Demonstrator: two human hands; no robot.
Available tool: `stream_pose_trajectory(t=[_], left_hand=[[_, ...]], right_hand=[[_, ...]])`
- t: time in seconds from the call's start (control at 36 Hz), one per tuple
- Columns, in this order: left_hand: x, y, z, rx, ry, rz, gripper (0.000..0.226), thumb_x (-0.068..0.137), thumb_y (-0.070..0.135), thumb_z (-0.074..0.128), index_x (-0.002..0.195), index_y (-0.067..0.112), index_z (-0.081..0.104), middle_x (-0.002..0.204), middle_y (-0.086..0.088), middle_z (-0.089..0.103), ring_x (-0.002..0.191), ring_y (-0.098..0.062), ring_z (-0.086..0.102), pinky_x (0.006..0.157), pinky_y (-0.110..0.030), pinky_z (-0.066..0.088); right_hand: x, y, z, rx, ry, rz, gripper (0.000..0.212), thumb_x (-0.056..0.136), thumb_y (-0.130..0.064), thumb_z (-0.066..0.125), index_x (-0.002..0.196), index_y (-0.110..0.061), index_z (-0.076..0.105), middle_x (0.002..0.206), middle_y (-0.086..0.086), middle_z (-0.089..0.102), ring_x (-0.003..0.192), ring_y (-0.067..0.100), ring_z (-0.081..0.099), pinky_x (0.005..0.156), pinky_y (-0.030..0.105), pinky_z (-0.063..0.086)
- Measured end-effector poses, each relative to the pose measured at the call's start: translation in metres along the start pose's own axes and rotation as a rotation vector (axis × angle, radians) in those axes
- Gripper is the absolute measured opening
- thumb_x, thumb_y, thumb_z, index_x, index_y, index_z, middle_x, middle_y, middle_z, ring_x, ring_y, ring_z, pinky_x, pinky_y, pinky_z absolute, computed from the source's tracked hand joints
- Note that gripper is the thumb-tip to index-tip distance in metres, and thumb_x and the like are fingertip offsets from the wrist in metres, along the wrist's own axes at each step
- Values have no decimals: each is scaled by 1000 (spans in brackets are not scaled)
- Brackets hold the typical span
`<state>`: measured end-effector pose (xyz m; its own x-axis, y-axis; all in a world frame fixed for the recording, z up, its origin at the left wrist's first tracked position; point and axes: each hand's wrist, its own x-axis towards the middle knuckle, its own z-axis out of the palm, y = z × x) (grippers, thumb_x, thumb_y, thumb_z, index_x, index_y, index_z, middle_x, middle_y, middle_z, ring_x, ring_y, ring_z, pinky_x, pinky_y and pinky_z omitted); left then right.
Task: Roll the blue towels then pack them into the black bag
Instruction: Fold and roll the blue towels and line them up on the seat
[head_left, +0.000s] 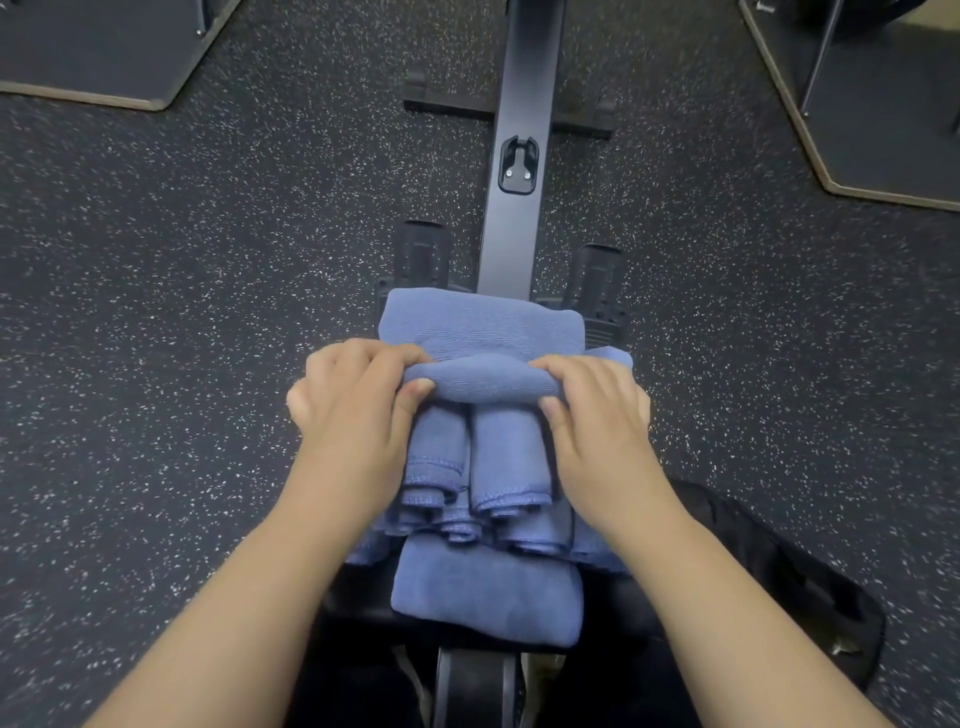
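Head view: left hand (358, 410) and right hand (592, 410) both curled around the ends of the towel roll (483, 382), thumbs underneath, fingers over the top. Roll positioned directly above the finished rolls (480, 462), just short of the rail (511, 208), with its unrolled tail (480, 322) spread toward the rail.

Orientation: long axis of the towel roll crosswise to the rail, ends pointing left and right; finished rolls aligned parallel to the rail.

Probable faults:
- Uneven pressure between hands — roll likely cones or skews off the tail.
- Loose grip — layers likely slacken and unwind.
- Downward push — finished rolls underneath may shift or slide off their perch toward the black bag (789, 587) or floor.
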<state>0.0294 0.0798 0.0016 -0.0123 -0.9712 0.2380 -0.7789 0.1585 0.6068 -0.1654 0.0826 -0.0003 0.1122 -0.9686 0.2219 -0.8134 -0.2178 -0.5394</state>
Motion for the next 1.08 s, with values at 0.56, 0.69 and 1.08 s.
stream_pose_trajectory(t=[0.56,0.69,1.08], left_hand=[[16,5,4,-225,151,-82,24,90,17,41,95,39,36,99,9,35,86,-1,34,86,-41,31],[15,0,2,-206,75,-84,30,88,16,33,89,44,43,102,28,35,95,-11,43,97,-48,35],[15,-6,4,-352,-34,-125,44,80,9,52,100,47,45,112,24,36,105,12,38,98,-15,30]], right_hand=[[16,-6,5,65,149,119,14,91,-21,40,98,-19,52,90,-11,50,79,13,43,79,21,14],[17,-7,7,58,165,100,10,93,-22,33,88,-30,39,81,-12,45,76,11,39,74,28,16],[12,-1,4,269,175,75,23,90,-29,43,108,-27,57,117,-6,43,111,7,45,97,22,38]])
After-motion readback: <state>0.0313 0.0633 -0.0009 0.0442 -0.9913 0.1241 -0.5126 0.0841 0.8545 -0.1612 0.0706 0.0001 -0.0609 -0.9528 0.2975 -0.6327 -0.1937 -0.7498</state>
